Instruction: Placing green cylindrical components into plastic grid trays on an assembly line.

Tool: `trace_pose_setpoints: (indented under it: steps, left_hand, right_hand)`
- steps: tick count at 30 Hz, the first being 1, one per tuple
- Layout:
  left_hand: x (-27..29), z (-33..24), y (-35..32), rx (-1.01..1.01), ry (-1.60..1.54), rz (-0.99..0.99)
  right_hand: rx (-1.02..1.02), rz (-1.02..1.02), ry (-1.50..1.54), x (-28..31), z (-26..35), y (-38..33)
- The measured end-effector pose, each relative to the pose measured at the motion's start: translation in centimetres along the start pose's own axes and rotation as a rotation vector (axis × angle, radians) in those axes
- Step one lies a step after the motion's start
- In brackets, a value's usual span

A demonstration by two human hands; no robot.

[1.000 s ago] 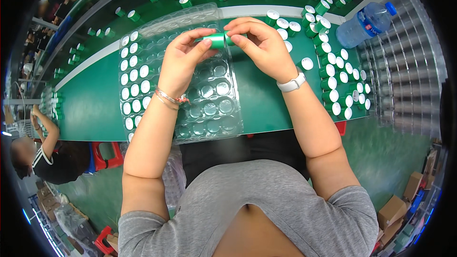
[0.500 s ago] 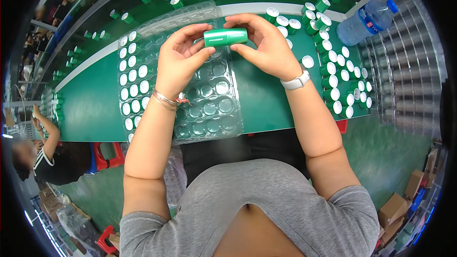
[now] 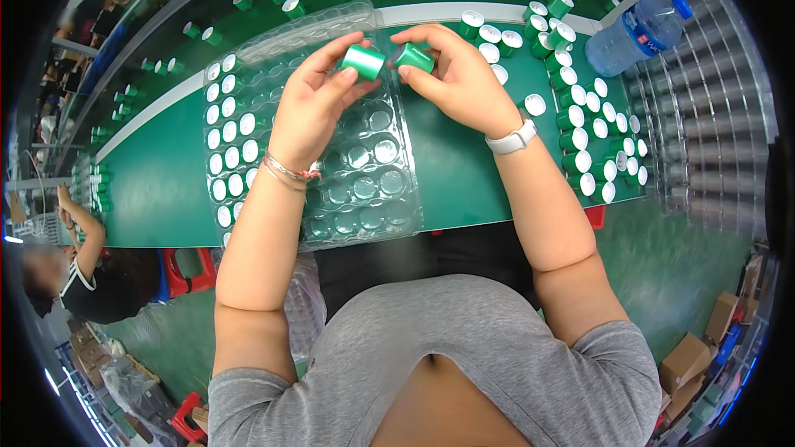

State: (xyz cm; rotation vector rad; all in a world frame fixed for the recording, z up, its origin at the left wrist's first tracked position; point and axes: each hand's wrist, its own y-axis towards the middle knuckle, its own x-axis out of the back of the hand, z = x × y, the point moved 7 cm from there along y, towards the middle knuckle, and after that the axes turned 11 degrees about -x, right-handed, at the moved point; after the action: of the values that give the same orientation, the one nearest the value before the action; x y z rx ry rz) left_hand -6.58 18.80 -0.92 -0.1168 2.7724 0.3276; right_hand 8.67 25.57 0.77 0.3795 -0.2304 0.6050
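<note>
While, above the clear tray (image 3: 348, 209), the left hand (image 3: 308, 98) pinches 1 green cylinder (image 3: 363, 61), its long axis almost sideways, right end lower, the right hand (image 3: 465, 76) grips a 2nd cylinder (image 3: 415, 58), partly hidden.

Heathered grey short-sleeved shirt (image 3: 489, 339), black bottoms (image 3: 472, 255), red and silver bracelets (image 3: 286, 170), white wristband (image 3: 512, 139) on the right

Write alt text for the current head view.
A person's left hand holds a green cylinder and their right hand a second cylinder, ends apart, above the right edge of a clear tray with white-topped green cylinders in its left columns. More sit rightward, near a plastic bottle.
</note>
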Motion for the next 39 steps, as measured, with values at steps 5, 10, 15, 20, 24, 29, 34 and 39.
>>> trace_pose_setpoints:
  steps: [5,10,15,20,24,29,34,39]
  left_hand:
    - [0.5,1.1,-0.1,0.099,-0.351,-0.095]
    - [1.2,2.2,0.0,0.155,-0.549,-0.088]
    - [0.8,0.4,-0.1,-0.001,0.119,-0.154]
    - [-0.4,-1.0,0.2,-0.143,0.192,-0.007]
    - [-0.8,-1.2,0.2,-0.218,0.252,0.062]
    - [-1.1,-1.4,-0.1,-0.226,0.299,0.069]
    - [-1.3,-1.5,-0.3,-0.2,0.289,0.065]
    - [-1.1,-1.6,-0.4,-0.244,0.311,0.079]
  right_hand:
    - [-0.491,0.074,0.189,-0.6,-2.6,-0.2]
    - [-0.515,0.092,0.332,-1.3,-2.6,-0.2]
    - [-0.512,0.144,0.576,-1.3,-2.3,-0.2]
    - [-0.284,0.081,0.511,-1.0,-1.8,0.0]
    - [-0.258,0.095,0.509,-1.0,-1.3,0.0]
    - [-0.01,0.072,0.34,-0.7,0.0,0.0]
    - [-0.016,0.053,0.353,-0.7,-0.1,-0.2]
    - [-0.011,0.058,0.308,-0.4,0.3,-0.1]
